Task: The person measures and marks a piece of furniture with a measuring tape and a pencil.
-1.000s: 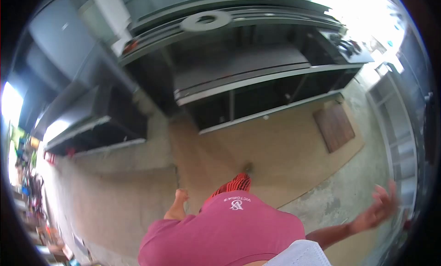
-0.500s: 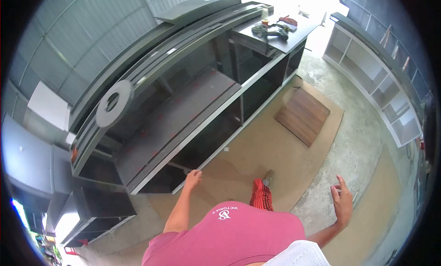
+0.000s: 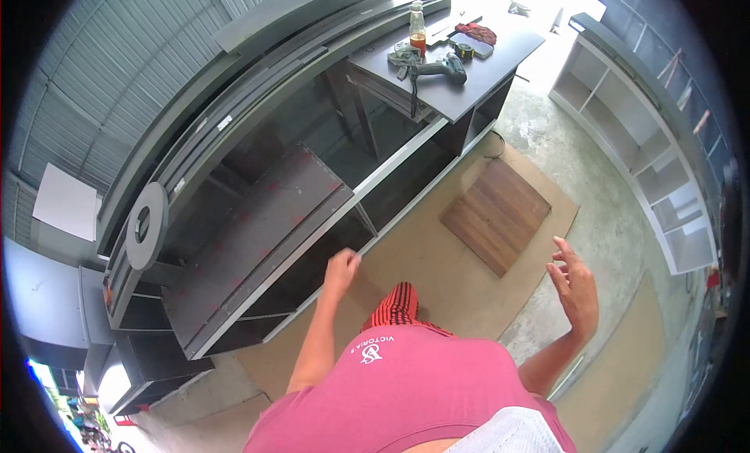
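My left hand hangs in front of the long dark cabinet frame, apart from it as far as I can see. Its fingers are curled in, and I see nothing in them. Over the floor on the right, my right hand is held up with fingers apart and nothing in it. Ahead lies a square brown wood-grain panel on a tan floor sheet. A cordless drill, a bottle with orange-brown liquid and a tape measure rest on the cabinet's dark top.
A white shelf unit stands along the right side. A grey ring leans on long dark boards at the left. Beside the drill lies a red cloth-like item. Another dark cabinet is at the lower left.
I have moved forward along the cabinet; the drill and brown panel appear closer. My left hand has swung forward and up, while my right hand has risen slightly with its fingers still apart.
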Demonstrator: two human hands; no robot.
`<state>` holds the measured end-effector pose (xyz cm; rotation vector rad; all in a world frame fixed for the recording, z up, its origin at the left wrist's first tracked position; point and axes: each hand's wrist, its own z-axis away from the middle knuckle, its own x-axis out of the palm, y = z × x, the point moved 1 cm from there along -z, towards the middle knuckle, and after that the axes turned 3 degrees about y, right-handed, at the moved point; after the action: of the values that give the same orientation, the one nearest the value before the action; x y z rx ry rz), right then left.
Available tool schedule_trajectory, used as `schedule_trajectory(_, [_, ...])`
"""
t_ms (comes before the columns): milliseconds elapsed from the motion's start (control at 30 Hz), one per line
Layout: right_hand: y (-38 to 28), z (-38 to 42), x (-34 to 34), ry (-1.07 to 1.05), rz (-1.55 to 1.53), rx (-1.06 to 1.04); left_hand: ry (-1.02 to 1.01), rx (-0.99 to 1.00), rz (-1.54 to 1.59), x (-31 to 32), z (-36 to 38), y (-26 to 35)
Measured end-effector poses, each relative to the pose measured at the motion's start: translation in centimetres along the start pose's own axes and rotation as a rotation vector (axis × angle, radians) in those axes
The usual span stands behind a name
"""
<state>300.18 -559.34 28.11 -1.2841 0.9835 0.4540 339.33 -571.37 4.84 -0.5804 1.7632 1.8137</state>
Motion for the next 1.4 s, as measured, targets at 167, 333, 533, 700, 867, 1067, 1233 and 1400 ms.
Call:
schedule_trajectory(167, [1.2,-8.5,1.2,-0.067,0.064,-0.106,0.164,0.380,0.062,-0.6,-17.1,12.6])
schedule_trajectory(333, [3.8,-14.3,0.5,-0.074,0.023,0.176,0.130,0.484,0.122,1.7,-32.4,22.5])
schedule_trajectory(533, [5.6,-19.5,-1.5,0.040,0.074,0.355,-0.090,0.587,-0.073,8.9,-44.1,28.0])
schedule_trajectory(700, [5.6,-23.5,-0.8,0.019,0.036,0.353,-0.173,0.574,-0.216,15.8,-54.8,32.2])
schedule_trajectory(867, [7.4,-28.8,-0.4,-0.081,0.004,0.352,-0.187,0.370,-0.419,23.7,-61.9,33.5])
schedule_trajectory(1067, [10.6,-37.5,-2.4,-0.095,0.013,0.189,0.061,0.294,-0.547,29.0,-64.0,33.5])
schedule_trajectory(1233, [14.0,-43.7,-4.0,-0.155,-0.025,0.162,0.095,0.282,-0.538,30.3,-66.0,33.9])
schedule_trajectory(1400, [15.6,-49.5,-5.0,-0.254,0.046,0.074,0.086,0.221,-0.543,30.3,-65.8,34.5])
